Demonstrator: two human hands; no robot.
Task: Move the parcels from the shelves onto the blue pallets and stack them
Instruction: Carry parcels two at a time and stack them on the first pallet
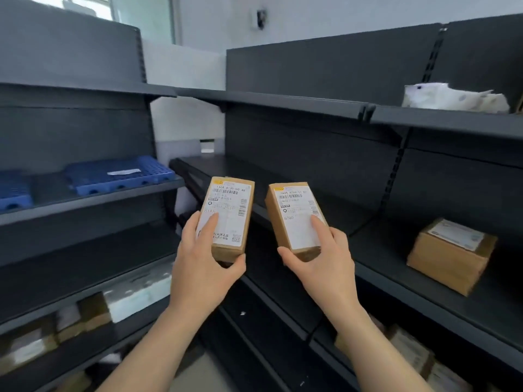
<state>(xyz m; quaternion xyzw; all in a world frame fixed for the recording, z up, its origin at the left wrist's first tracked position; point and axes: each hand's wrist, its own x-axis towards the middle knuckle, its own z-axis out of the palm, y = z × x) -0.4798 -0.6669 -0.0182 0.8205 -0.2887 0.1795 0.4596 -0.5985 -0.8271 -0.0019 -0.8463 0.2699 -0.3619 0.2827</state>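
Note:
My left hand (202, 258) grips a small brown cardboard parcel (230, 205) with a white shipping label, held in the air in front of the dark shelves. My right hand (325, 258) grips a second, similar labelled parcel (294, 210) beside it. The two parcels are apart, side by side at chest height. A blue pallet (119, 174) lies on the left shelf unit's middle shelf, with a white slip on top. Another blue pallet (14, 190) shows at the far left edge of that shelf.
A brown box (450, 256) sits on the right shelf (424, 295). A white soft parcel (452, 99) lies on the upper right shelf. Several boxes (93, 312) fill the lower left shelves, and more boxes (410, 349) sit low on the right. Grey floor shows below between the units.

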